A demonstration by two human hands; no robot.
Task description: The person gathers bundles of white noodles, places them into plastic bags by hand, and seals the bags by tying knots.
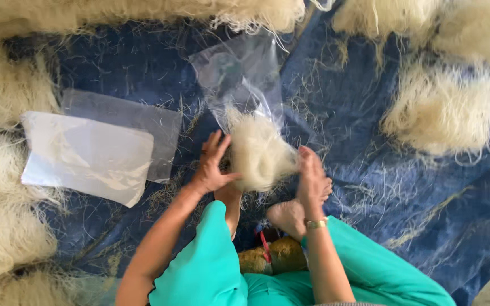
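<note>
Bundle of pale, fine noodle-like strands (258, 152): folded wad, cream-white, lying at the mouth of a clear plastic bag (239, 76), its upper end just inside the film, lower end outside; held just above the person's bare feet (290, 215). Left hand (214, 164): grip spread, fingers fanned upward, palm and thumb pressed against the left side of the bundle. Right hand (311, 180): grip curved against the bundle's right side, fingers partly hidden behind it; a gold-coloured wristband (316, 224) on the wrist. Clear plastic bag: crumpled, stretching away from the hands over the blue tarpaulin (404, 198) that covers the floor. Stack of flat clear bags (94, 153): lying to the left, apart from the hands, one sheet offset above another. Heaps of the same pale strands (440, 110): ringed around the tarpaulin at the left edge, top edge and upper right; loose broken strands scattered across the blue surface. Person: seated, teal trousers (211, 266) at the bottom of the view
</note>
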